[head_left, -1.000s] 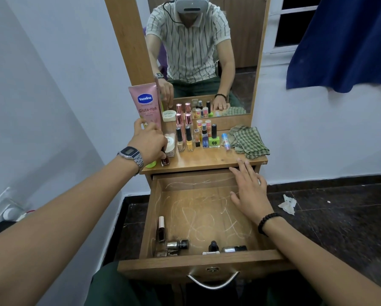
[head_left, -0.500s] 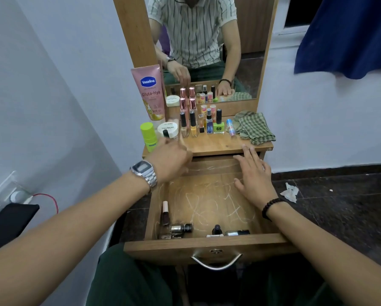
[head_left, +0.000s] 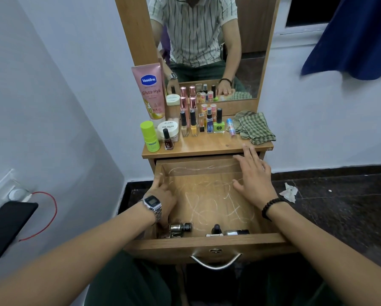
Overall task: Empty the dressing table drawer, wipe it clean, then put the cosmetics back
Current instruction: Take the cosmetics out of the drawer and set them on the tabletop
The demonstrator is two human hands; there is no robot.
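Note:
The wooden drawer (head_left: 207, 241) is pulled out, its floor scribbled with white marks. My left hand (head_left: 163, 202), wearing a watch, reaches down into its front left corner, and its fingertips are hidden. Beside that hand lies a silver bottle with a black cap (head_left: 180, 227). A dark dropper bottle (head_left: 216, 228) and a silver tube (head_left: 235, 232) lie along the front wall. My right hand (head_left: 253, 180) rests flat with spread fingers on the drawer's right side. A dark red nail polish (head_left: 168, 140) stands on the table top (head_left: 207, 144) among several cosmetics.
On the top stand a pink Vaseline tube (head_left: 149, 89), a green bottle (head_left: 148, 135) and a white jar (head_left: 168, 127), with a checked cloth (head_left: 253, 128) on the right. A mirror (head_left: 207, 40) rises behind. A crumpled paper (head_left: 289, 192) lies on the dark floor.
My left hand left the table top, where the dark red nail polish now stands, and dropped into the drawer's front left corner. The right hand barely moved.

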